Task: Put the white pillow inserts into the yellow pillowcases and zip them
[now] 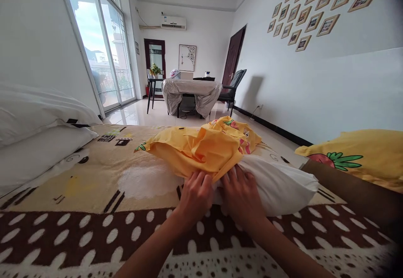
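Observation:
A yellow pillowcase (195, 146) with printed carrots lies bunched on the bed, partly around a white pillow (277, 185) that sticks out to the right. My left hand (197, 192) is closed on the pillowcase's near edge. Just right of it, my right hand (241, 192) has its fingers curled where the pillowcase meets the white pillow. The fingertips of both hands are hidden in the fabric.
White pillows (40, 144) are stacked at the left. A yellow printed pillow (365, 156) rests at the right by a brown edge (340, 185). The patterned blanket (88, 185) spreads beneath. Beyond the bed stand a covered table (192, 87) and a black chair (234, 87).

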A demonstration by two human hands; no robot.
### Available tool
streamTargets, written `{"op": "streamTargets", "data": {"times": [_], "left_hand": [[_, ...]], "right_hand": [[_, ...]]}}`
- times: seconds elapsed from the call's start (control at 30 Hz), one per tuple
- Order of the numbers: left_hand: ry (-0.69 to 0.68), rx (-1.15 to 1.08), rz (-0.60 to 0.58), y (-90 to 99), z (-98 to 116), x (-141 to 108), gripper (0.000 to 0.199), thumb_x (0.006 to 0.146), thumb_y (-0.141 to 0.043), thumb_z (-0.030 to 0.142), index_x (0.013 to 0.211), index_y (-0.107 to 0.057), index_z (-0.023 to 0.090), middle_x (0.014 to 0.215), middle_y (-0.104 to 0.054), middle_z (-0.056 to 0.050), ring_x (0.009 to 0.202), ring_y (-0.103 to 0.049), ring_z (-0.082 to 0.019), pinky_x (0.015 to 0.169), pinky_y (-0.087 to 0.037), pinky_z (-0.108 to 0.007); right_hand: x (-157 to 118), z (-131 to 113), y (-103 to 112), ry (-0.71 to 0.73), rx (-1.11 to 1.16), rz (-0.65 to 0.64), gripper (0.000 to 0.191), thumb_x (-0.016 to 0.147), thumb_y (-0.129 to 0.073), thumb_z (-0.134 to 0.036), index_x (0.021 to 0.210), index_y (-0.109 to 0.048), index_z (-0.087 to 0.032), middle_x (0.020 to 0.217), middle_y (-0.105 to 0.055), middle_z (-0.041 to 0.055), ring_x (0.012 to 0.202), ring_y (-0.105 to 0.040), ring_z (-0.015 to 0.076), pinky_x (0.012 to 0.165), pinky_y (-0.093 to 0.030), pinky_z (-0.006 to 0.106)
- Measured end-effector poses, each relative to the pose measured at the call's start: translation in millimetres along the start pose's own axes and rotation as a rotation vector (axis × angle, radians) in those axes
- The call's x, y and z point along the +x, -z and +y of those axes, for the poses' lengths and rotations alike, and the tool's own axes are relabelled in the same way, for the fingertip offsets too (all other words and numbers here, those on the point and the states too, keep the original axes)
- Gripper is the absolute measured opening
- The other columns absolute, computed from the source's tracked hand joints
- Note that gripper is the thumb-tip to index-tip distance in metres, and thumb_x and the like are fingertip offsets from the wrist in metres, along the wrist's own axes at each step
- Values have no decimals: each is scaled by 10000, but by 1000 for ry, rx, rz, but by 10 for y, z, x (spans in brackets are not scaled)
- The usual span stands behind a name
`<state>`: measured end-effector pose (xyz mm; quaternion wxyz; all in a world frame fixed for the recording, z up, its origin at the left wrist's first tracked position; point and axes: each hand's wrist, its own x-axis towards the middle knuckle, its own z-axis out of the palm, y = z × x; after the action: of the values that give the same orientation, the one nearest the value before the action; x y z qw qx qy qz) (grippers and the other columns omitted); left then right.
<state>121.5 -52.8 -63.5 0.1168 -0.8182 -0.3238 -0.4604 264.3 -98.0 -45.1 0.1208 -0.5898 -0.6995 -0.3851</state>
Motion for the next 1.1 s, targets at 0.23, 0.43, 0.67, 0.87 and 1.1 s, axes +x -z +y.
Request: {"op": "streamTargets", "data": {"times": [0.23,0.43,0.67,0.87,1.1], "left_hand": [[-73,-80,-150,76,-44,92,387,796,-459,36,1161,-508,152,1088,-574,-89,978,-493,-224,891,-451,-375],[69,-59,-66,42,-315,109,114,829,-550,114,926,-589,159,947,-615,-61,928,-520,-215,842,-476,-369],[28,33,41,-111,-278,-3,145,788,-526,63,690,-558,166,739,-585,-47,774,-506,-201,705,-450,-317],[103,-104,235,-205,-326,-51,196,711,-506,9,611,-491,178,632,-538,-16,678,-475,-169,629,-366,-280],[34,-188,369,-207,-186,-62,298,727,-489,-3,530,-357,177,534,-426,23,577,-387,-119,595,-309,-263]], "right_hand": [[-60,345,-72,-72,-34,44,255,850,-497,-282,993,-606,-101,1056,-630,190,1058,-521,333,851,-356,439],[-304,382,-81,6,7,125,422,886,-470,-358,1182,-548,-67,1220,-583,217,1146,-512,356,895,-334,461],[-634,-82,233,17,227,214,499,873,-529,-289,1360,-457,-206,1278,-593,106,1129,-561,271,913,-300,422],[-578,-347,-189,77,188,115,519,878,-421,-180,1397,-428,-206,1411,-468,81,1257,-436,254,982,-244,434],[-184,-304,-423,96,131,131,326,834,-439,-69,1006,-675,-215,1004,-702,64,986,-561,228,756,-316,372]]}}
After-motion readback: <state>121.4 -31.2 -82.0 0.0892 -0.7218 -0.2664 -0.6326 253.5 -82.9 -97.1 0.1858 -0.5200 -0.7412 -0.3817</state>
